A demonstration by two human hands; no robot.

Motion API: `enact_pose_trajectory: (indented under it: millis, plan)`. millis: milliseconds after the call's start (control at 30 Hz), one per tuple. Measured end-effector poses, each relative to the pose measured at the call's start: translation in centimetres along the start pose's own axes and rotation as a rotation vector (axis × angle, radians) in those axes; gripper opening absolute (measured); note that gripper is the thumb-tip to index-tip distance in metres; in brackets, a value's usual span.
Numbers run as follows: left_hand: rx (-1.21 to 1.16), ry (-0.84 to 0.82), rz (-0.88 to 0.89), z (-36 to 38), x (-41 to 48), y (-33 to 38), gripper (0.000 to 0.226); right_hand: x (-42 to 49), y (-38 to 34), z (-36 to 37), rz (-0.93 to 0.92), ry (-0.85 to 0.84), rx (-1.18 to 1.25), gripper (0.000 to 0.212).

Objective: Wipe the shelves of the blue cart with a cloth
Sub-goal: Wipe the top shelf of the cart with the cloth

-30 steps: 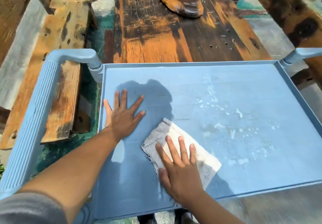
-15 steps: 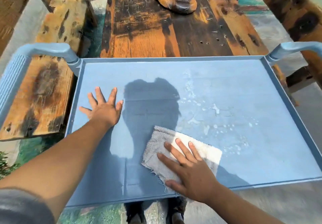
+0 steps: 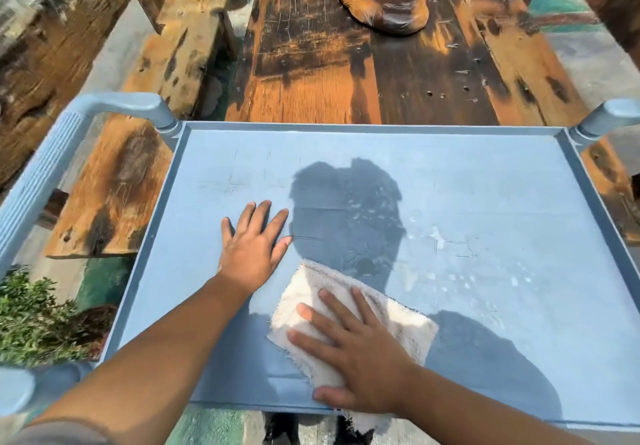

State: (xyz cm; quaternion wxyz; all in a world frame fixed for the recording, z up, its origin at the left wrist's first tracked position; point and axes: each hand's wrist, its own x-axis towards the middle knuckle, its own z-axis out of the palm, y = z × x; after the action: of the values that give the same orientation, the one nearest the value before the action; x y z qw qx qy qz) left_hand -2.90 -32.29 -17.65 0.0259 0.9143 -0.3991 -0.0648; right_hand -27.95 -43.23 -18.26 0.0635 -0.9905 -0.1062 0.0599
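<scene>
Nearest the front rim of the blue cart's top shelf (image 3: 467, 181), the right hand (image 3: 356, 354) lies flat with fingers spread on a white terry cloth (image 3: 408, 326), pinning it to the shelf; a frayed corner hangs over the rim. Soft, light and limp, the cloth would likely bunch if pinched, so a broad palm press probably suits it best. Just beyond and to its left, the left hand (image 3: 251, 250) rests open, fingers fanned, bracing on bare shelf. Farther right, pale spots (image 3: 460, 281) remain unwiped.
</scene>
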Motion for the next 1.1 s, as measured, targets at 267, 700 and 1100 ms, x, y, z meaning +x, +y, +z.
enact_pose_trajectory:
  millis: [267,700,1100]
  plan:
    - [-0.058,-0.002,-0.039,1.3,0.6,-1.2,0.057,9.4,8.9,-1.7,0.083,0.08,0.01,0.078]
    - [0.029,-0.033,0.111,1.3,3.1,-1.6,0.069,20.4,20.5,-4.5,0.447,0.1,0.033,0.081]
    - [0.038,-0.074,0.128,0.6,3.6,-1.7,0.069,17.9,14.5,-2.6,0.907,0.069,0.08,0.085]
